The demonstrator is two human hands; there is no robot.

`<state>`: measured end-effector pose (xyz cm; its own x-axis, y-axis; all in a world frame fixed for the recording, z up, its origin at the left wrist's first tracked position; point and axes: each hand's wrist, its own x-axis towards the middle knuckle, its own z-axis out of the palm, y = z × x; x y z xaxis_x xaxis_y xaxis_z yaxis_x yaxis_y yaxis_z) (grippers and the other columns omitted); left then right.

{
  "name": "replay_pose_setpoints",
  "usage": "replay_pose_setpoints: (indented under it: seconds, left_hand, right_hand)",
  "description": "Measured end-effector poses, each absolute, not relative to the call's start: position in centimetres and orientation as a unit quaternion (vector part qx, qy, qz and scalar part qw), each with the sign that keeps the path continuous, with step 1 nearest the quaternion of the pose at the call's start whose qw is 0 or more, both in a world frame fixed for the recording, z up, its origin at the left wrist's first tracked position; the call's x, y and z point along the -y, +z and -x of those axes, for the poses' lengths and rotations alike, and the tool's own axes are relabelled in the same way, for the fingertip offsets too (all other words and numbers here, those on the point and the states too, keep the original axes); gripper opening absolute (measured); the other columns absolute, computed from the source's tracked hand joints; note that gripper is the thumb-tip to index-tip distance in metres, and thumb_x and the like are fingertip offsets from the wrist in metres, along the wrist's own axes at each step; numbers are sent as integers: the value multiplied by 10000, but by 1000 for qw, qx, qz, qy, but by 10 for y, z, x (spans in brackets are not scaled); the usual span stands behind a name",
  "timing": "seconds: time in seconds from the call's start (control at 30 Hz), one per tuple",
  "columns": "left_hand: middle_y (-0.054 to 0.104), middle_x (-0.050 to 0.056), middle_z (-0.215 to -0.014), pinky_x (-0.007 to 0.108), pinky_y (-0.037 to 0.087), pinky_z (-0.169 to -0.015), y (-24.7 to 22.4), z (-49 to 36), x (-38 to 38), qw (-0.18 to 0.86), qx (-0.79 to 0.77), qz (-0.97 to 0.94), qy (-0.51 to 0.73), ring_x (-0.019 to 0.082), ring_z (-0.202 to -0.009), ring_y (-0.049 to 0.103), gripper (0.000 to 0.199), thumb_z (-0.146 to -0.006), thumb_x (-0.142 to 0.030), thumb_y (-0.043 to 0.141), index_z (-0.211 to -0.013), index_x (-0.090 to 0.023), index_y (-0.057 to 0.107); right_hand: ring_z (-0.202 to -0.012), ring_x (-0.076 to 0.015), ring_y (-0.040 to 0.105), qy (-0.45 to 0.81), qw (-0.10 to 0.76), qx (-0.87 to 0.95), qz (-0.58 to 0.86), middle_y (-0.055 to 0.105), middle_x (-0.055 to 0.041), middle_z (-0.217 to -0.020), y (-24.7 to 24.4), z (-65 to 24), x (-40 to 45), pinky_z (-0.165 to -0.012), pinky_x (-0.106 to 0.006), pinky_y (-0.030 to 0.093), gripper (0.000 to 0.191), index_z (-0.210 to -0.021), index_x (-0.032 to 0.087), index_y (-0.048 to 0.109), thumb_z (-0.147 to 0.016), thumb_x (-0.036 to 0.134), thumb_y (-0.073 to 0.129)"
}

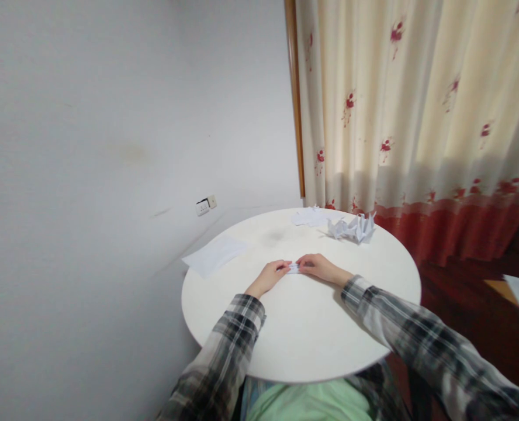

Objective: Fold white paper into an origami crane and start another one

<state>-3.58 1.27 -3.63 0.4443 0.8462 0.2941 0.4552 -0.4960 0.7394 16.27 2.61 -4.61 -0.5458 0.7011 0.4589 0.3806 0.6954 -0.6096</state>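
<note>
A small folded piece of white paper (pixel 293 269) lies on the round white table (pixel 312 327), between my two hands. My left hand (pixel 273 273) grips its left end, thumb and fingers closed together. At the other end, my right hand (pixel 319 267) pinches the paper with its fingers bent over it. Most of the paper is covered by my fingers, so its exact folded shape is hard to make out.
Several folded paper cranes (pixel 353 228) stand at the table's back right. Beside them lie some flat white papers (pixel 314 216). A white paper sheet (pixel 215 254) overhangs the left edge. Behind are a wall with a socket (pixel 203 207) and a flowered curtain (pixel 417 117).
</note>
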Motion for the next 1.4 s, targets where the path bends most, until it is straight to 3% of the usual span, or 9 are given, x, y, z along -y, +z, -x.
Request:
replay_pose_setpoints:
  seconds: [0.23, 0.53, 0.63, 0.73, 0.93, 1.4]
  left_hand:
    - [617, 79, -1001, 295, 388, -861, -38, 35, -13, 276, -417, -797, 339, 163, -965, 538, 165, -749, -299, 481, -706, -153, 545]
    - [622, 71, -978, 292, 391, -850, -33, 31, -7, 252, -436, -793, 343, 166, -967, 540, 153, -753, -284, 466, -658, -169, 500]
    - [629, 49, -942, 281, 407, -830, -36, 32, -9, 240, -426, -794, 361, 157, -932, 557, 126, -732, -289, 512, -788, -177, 528]
    - [624, 36, -975, 271, 411, -836, -40, 33, -13, 236, -415, -798, 369, 147, -920, 564, 258, -710, -267, 549, -956, -188, 532]
    - [650, 52, -951, 280, 425, -837, -47, 30, -20, 208, -459, -784, 364, 163, -877, 584, 227, -726, -294, 526, -866, -158, 642]
    - [651, 32, -959, 268, 436, -842, -46, 29, -20, 193, -473, -784, 353, 151, -895, 594, 203, -711, -223, 549, -876, -192, 663]
  right_hand:
    - [-739, -138, 541, 159, 349, 852, 356, 627, -44, -835, -49, -157, -30, -691, -250, 401, 133, -759, 165, 620, -754, 226, 502]
    - [-761, -151, 500, 110, 348, 844, 393, 576, -58, -792, -52, -154, -35, -708, -262, 374, 145, -670, 149, 591, -728, 272, 538]
    - [-773, -150, 498, 117, 346, 842, 398, 571, -52, -791, -53, -153, -38, -720, -258, 371, 139, -657, 151, 589, -712, 271, 547]
    - [-777, -148, 498, 120, 347, 839, 401, 569, -48, -789, -55, -153, -39, -729, -256, 369, 140, -662, 151, 589, -712, 274, 545]
    - [-754, -139, 494, 115, 344, 839, 405, 563, -49, -776, -54, -152, -37, -711, -247, 369, 124, -672, 144, 589, -714, 250, 539]
    - [-739, -134, 495, 132, 324, 820, 454, 567, -46, -774, -48, -146, -37, -668, -222, 361, 85, -622, 142, 597, -651, 195, 538]
